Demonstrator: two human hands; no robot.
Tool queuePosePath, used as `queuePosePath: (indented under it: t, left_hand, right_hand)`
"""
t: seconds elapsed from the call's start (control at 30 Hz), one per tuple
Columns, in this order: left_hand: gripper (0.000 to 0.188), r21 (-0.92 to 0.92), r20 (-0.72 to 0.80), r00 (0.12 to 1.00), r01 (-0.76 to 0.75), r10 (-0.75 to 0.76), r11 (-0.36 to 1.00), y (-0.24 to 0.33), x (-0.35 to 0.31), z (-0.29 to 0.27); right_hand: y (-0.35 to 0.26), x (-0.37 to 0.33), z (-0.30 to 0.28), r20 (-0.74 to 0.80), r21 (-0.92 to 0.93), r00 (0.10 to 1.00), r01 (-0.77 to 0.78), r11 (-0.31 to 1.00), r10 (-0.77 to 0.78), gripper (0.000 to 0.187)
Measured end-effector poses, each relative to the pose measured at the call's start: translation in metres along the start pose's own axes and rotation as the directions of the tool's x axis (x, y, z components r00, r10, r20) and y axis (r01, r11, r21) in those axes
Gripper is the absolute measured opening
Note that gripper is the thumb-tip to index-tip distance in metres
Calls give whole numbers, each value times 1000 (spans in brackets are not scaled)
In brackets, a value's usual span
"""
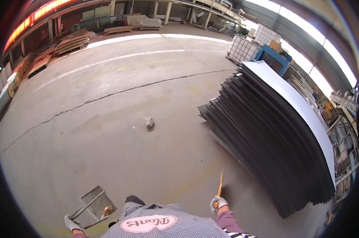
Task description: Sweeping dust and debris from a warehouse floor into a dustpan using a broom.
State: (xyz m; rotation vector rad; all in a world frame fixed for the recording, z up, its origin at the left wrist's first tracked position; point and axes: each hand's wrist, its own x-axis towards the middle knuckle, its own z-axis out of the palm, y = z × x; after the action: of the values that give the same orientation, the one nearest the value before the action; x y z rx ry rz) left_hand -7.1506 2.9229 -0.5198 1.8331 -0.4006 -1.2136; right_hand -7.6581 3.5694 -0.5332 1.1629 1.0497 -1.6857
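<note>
In my gloved left hand (73,224), low at the left, the fingers close round the handle of a grey metal dustpan (85,197). Its pan holds grey dust and some tan scraps (107,211). My gloved right hand (218,204) grips the orange handle of a small brush (221,180), whose tan tip points away from me over the floor. Farther off, a grey, shaggy clump (149,122) lies on the concrete floor (108,146), apart from both hands.
A tall stack of black sheets (262,135) with a white top sheet (290,93) stands close on my right. White caged tanks (245,49) and a blue frame (276,55) stand behind it. Rolls (8,93) and wooden pallets (72,41) line the far left. A crack (104,96) crosses the floor.
</note>
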Motion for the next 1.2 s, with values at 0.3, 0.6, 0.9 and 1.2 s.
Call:
queuePosePath:
  t: [0.3, 0.6, 0.9, 1.2]
  left_hand:
    - [18, 138, 298, 950, -135, 88, 981, 153, 129, 620]
    - [19, 238, 348, 936, -145, 55, 960, 402, 239, 1229]
    - [22, 93, 552, 827, -184, 103, 979, 511, 211, 1550]
    - [20, 244, 675, 737, -212, -9, 946, 544, 172, 1760]
  right_hand:
    - [-128, 145, 452, 11, 108, 988, 151, 983, -153, 25]
    - [-161, 257, 874, -13, 23, 995, 101, 995, -101, 15]
    - [-239, 392, 1130, -255, -571, 965, -96, 815, -65, 15]
    - [-279, 295, 1341, -387, -265, 922, -87, 960, -23, 17]
